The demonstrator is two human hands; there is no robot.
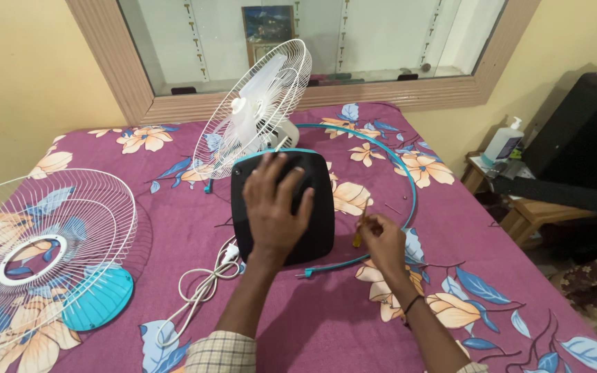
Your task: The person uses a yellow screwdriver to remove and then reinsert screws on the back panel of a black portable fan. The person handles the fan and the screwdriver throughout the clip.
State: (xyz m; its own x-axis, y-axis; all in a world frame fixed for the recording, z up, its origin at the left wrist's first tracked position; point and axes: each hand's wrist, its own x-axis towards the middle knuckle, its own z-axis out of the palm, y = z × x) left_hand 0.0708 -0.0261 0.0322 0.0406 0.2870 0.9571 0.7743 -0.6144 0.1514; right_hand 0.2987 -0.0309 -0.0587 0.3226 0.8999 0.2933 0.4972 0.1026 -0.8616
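While the left hand [274, 211] lay flat on the black base [283, 207] of the fan [253, 110], its fingers were spread apart and pressed on the dark underside. That base was tipped up so its bottom faced the person, near the middle of the purple flowered bed [354, 324]. Just beside it, the right hand [381, 242] had its fingers closed around a thin screwdriver [361, 224] with a yellowish handle, and the tip pointed toward the right edge of the base. I judged that the fan was already partly taken apart. One white grill [43, 255] lay by itself on the left side of the bed, well apart from the fan. A teal round cap [101, 300] sat at that grill's lower edge. A teal ring [402, 179] lay loose on the cloth, curving round the right side of the base. But the other grill was on the fan's head, and the pale blades [260, 93] sat inside it. So some work looked done and more looked left. The white cord [198, 293] lay in loops near the left wrist. I could not tell if any screw in the base was out yet.
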